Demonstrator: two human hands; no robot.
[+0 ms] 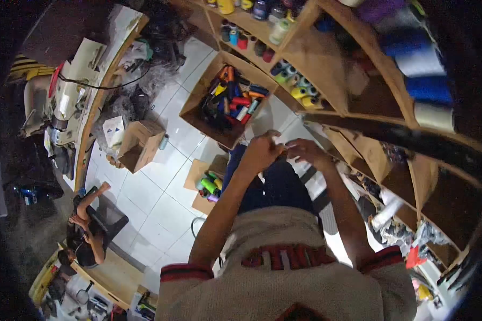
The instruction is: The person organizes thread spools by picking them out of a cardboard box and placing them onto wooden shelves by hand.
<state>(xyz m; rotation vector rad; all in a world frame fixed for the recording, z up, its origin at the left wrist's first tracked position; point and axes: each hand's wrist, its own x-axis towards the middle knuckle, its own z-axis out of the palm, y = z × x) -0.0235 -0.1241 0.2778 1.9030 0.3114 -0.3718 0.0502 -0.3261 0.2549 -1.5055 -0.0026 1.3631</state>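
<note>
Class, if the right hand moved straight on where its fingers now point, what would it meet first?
The right hand would probably meet the left hand first; the two look close together, though depth is unclear and they may be touching.

The white tiled floor [150, 187] carries a large box [198, 107] of spools [241, 101] at twelve o'clock and a smaller box [151, 142] at nine.

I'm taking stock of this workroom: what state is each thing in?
Large cardboard box: open, holding many spools
Small cardboard box: open
Flapped box: open, spools inside
Shelving: partly filled
Left hand: fingers bent, grip unclear
Right hand: fingers bent, grip unclear
</note>
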